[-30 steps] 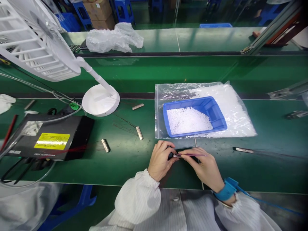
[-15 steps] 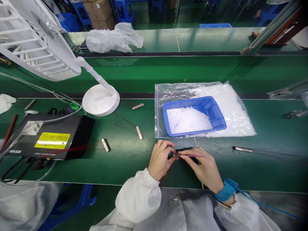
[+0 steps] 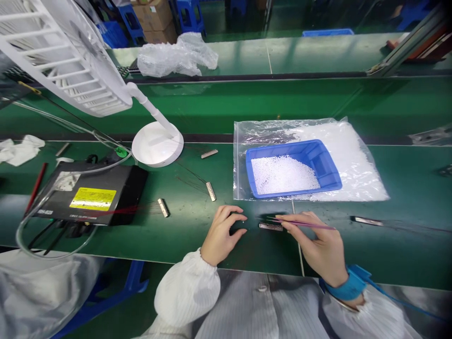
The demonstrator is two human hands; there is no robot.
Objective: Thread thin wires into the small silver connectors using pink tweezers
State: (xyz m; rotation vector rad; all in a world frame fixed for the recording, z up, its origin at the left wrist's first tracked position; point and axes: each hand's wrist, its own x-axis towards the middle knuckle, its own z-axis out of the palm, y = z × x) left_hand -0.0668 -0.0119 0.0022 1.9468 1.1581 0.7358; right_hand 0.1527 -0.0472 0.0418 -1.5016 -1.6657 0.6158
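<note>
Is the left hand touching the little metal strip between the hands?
Apart. The head view shows green tabletop between the left hand and the little metal strip.

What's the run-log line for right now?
Left hand: empty, curled | Right hand: pink tweezers in grip | Near tweezers: rectangular component on green workbench | Beyond: blue bin, white granules inside

By the front edge of the worktop (image 3: 190, 233), tweezers (image 3: 308, 223) look smooth and metallic. By its back edge, a plastic tray (image 3: 314, 156) overlies a glossy bag (image 3: 363, 165).
</note>
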